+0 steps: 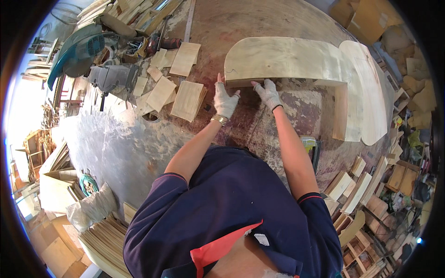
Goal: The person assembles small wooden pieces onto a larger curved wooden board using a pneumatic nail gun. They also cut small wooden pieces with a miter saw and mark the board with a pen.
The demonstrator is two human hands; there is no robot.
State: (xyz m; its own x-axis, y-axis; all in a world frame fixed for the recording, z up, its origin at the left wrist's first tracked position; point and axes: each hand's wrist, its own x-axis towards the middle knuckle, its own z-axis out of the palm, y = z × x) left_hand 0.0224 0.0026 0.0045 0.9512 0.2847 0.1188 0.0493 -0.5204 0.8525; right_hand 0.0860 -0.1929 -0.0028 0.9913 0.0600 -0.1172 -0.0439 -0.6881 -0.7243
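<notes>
Clock centred on view. Wooden frame point(282, 58), round-cornered, on worktable point(204, 127) at 1 o'clock; rounded panel point(376, 99) just beside its far end, between 2 and 3. Left hand point(225, 102), gloved, at 12: thumb and index finger spread apart, index at frame's near corner. Right hand point(268, 94), gloved, between 1 and 2: fingertips at frame's lower edge, pinch or not, cannot tell. Wood blocks point(187, 103) toward 11, saw point(76, 60) at 10.
</notes>
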